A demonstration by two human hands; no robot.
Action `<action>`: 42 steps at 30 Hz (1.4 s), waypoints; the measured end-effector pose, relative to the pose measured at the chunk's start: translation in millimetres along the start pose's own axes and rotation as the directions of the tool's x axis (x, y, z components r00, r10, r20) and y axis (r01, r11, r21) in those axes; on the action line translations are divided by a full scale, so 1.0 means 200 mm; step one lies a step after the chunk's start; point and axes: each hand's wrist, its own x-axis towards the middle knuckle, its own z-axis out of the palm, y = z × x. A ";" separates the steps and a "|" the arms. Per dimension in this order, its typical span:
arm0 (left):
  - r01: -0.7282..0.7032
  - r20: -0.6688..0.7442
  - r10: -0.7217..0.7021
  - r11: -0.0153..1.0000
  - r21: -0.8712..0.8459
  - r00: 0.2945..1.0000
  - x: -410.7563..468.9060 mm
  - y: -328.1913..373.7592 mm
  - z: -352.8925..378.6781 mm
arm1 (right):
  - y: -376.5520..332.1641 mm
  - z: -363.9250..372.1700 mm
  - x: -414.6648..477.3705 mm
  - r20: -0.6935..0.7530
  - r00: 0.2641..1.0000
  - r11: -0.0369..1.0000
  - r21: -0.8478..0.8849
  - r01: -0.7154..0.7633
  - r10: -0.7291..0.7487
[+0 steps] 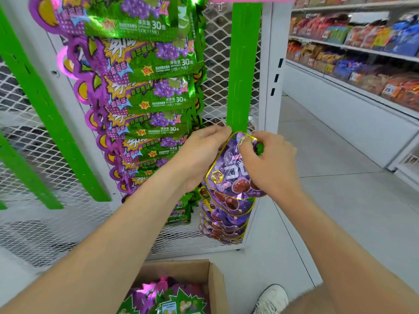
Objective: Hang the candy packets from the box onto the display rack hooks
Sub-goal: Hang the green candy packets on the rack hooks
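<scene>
A purple grape candy packet [229, 171] with a gold edge hangs at the lower end of a green display strip [243, 69]. My left hand [199, 155] grips the packet's upper left edge beside the strip. My right hand [267, 162] pinches the packet's top at the strip's hook. Below it, several more purple packets [223, 220] hang in a column. An open cardboard box [201, 273] at the bottom holds green and purple candy packets [167, 300].
To the left, a green strip carries several green and purple popping-candy packets [149, 91] over a white mesh rack [34, 223]. More green strips [45, 105] hang at far left. Store shelves [362, 48] line the right. My white shoe [272, 300] stands by the box.
</scene>
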 end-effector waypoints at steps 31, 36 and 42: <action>0.101 -0.064 -0.108 0.990 -0.095 0.992 0.01 0.03 -0.02 | -0.04 0.03 -0.03 -0.071 0.997 0.998 0.062 -0.021 0.026; 0.117 -0.038 -0.121 0.987 -0.106 0.992 0.00 0.03 -0.03 | -0.03 0.03 -0.03 -0.053 0.999 1.000 0.015 -0.010 0.011; 0.080 -0.008 -0.081 0.990 -0.112 0.997 -0.02 0.03 -0.03 | 0.03 0.06 -0.05 0.042 0.999 0.989 -0.144 0.036 -0.030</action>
